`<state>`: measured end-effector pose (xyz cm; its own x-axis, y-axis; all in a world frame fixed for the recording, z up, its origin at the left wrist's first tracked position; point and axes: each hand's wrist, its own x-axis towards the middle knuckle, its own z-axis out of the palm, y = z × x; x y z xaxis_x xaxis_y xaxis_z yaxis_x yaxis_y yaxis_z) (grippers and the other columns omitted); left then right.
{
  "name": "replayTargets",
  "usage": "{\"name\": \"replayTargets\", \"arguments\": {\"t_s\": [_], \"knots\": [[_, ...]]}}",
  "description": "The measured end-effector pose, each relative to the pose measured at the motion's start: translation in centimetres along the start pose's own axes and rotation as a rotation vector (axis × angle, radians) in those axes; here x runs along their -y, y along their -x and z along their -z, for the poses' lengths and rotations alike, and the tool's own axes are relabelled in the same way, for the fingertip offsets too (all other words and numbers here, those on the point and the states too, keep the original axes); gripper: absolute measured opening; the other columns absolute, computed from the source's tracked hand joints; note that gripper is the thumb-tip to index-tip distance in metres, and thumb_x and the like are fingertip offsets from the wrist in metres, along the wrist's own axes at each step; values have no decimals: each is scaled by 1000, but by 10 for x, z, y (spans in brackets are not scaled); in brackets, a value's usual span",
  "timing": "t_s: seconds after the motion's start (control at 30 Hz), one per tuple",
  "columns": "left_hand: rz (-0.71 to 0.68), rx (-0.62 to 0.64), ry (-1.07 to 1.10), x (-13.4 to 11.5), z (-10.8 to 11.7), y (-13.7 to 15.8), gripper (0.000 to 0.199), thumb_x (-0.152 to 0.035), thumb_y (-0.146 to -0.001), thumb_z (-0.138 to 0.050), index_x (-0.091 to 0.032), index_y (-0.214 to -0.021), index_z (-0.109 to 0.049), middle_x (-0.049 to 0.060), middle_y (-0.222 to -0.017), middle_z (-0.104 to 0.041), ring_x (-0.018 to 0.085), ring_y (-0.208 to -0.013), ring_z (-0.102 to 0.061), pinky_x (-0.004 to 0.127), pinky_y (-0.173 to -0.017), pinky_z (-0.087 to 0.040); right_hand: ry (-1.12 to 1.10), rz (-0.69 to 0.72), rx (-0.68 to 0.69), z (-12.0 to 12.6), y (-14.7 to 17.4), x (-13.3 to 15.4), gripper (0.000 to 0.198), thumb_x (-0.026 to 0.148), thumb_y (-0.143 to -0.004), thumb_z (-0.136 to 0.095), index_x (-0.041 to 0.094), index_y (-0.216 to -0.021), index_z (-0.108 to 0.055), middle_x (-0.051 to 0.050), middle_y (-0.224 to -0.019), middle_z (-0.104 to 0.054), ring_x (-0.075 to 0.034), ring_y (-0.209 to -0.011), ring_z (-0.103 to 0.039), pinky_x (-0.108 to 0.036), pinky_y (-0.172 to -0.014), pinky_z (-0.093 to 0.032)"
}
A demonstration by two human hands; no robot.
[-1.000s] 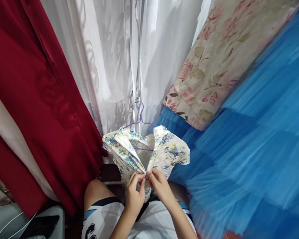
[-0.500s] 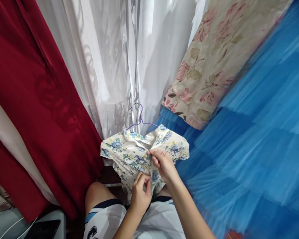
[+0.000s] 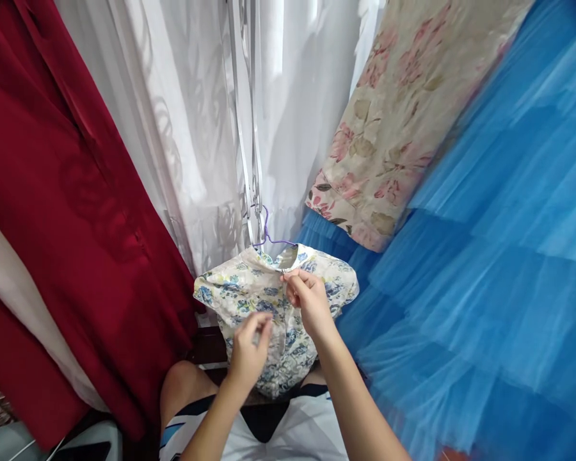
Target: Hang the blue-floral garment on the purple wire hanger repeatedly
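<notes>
A white blouse with blue flowers point(image 3: 254, 294) hangs in front of me from a purple hanger point(image 3: 267, 234), over my lap. My right hand point(image 3: 310, 298) is closed in a pinch at the top of the seam below the neckline, on what looks like a small dark zipper pull point(image 3: 283, 274). From there a straight seam runs down the blouse. My left hand point(image 3: 250, 346) hovers just before the lower part of the blouse, slightly blurred. Its fingers are bent, with a gap to the thumb and nothing between them.
White curtains point(image 3: 196, 128) and white straps point(image 3: 244, 128) hang behind the blouse. Red cloth point(image 3: 77, 192) hangs at left, a pink-flowered cloth point(image 3: 365, 147) and a blue layered tulle skirt point(image 3: 461, 288) at right. A grey plastic surface point(image 3: 96, 435) with a dark object stands low at left.
My right hand has moved up to the neckline, and the blouse's open V neck is now closed together. My left hand has let go of the blouse and moved left.
</notes>
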<state>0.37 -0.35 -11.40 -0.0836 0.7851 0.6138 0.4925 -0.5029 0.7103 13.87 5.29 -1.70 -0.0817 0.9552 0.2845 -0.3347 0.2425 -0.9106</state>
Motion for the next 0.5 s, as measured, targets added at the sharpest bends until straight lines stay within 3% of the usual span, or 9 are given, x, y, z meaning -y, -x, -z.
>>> {"name": "replayTargets", "arguments": {"t_s": [0.03, 0.1, 0.23, 0.5], "knots": [[-40, -65, -17, -8, 10, -18, 22, -24, -94, -52, -21, -113, -64, 8, -98, -68, 19, -88, -64, 30, -81, -49, 24, 12, 7, -1, 2, 1, 15, 29, -79, -60, 15, -71, -61, 7, -40, -43, -6, -36, -31, -21, -40, -20], [-137, -69, -42, -26, 25, -54, 31, -25, -96, -49, -22, -125, -60, 7, -100, -68, 19, -92, -64, 31, -84, -49, 65, 35, 31, -2, 4, 4, 16, 28, -79, -59, 16, -69, -59, 7, -40, -42, -6, -37, -30, -21, -41, -20], [-277, 93, -84, -48, 35, -100, 21, -25, -97, -47, -21, -106, -66, 7, -102, -67, 20, -99, -61, 32, -88, -46, 104, 67, 59, 0, 2, 3, 20, 31, -80, -60, 17, -67, -54, 9, -43, -37, -6, -40, -24, -22, -43, -16], [-297, -52, -143, -54, 27, -102, 14, -24, -95, -52, -18, -87, -62, 4, -85, -63, 18, -82, -57, 31, -78, -43, 111, 127, 21, -3, -8, -27, 25, 38, -78, -61, 18, -68, -50, 8, -52, -33, -7, -46, -23, -23, -44, -17]]}}
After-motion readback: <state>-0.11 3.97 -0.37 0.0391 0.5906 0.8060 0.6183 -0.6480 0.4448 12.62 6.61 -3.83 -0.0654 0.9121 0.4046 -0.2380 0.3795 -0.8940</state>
